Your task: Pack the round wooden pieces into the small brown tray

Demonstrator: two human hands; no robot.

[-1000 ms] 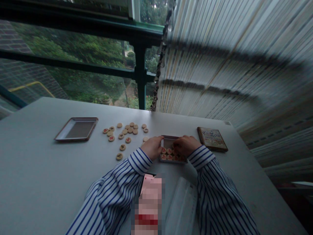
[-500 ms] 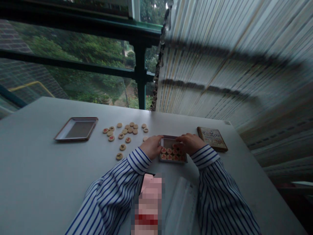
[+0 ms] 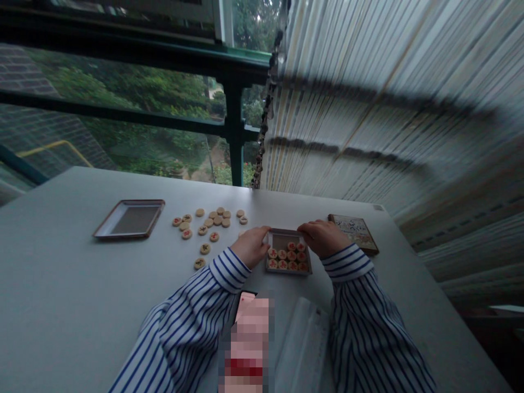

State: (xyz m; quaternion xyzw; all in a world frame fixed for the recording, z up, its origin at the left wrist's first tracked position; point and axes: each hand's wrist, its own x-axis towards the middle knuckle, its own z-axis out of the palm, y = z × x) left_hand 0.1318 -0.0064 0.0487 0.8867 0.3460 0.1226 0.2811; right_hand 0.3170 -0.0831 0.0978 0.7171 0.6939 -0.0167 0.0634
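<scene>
A shallow open box (image 3: 290,272) sits on the table between my hands, holding several round Chinese chess pieces (image 3: 291,256) with red characters. They lie face up in rows, the far row short on its left side. My left hand (image 3: 251,246) grips the left wall of the box, fingers at its far left corner. Curled over the far right corner, my right hand (image 3: 322,238) has its fingers closed on the rim; its thumb is hidden. Loose wooden Chinese chess pieces (image 3: 214,237) are scattered left of the box, some blank side up, others showing black or red characters.
An open box lid (image 3: 139,219) lies at the left. A printed flat case (image 3: 357,233) rests right of my right hand. Close to me are a phone (image 3: 246,297), partly pixelated, and a clear plastic bag (image 3: 303,338). Window railing and a string curtain (image 3: 347,109) border the table's (image 3: 102,305) far side.
My right hand has drawn back from over the pieces to the box's right rim, uncovering the pieces on that side. My left hand stays at the left wall.
</scene>
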